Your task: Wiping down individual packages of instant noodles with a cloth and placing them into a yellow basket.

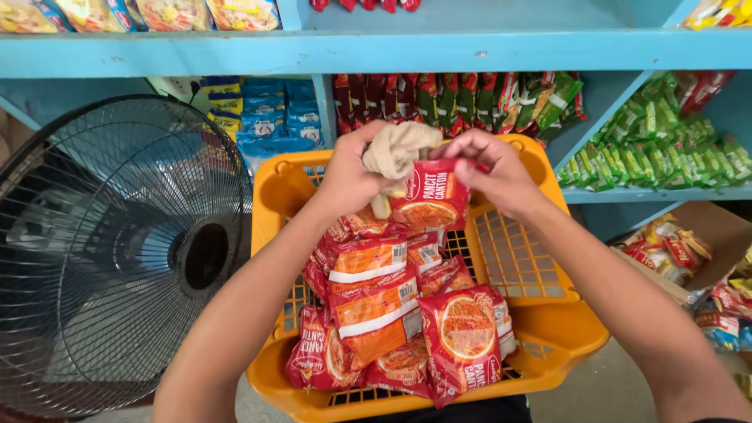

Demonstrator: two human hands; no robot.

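A yellow plastic basket [548,321] sits in front of me, holding several red and orange noodle packets [384,313]. Above its far end, my right hand [493,172] pinches the top edge of one red noodle packet [429,200] and holds it upright. My left hand [348,176] grips a beige cloth [395,149] bunched against the top of that same packet. Both hands are close together over the basket.
A black standing fan [117,251] stands at the left, beside the basket. Light blue shelves [376,51] behind carry blue, red and green snack packets. A cardboard box [705,235] with more packets is at the right.
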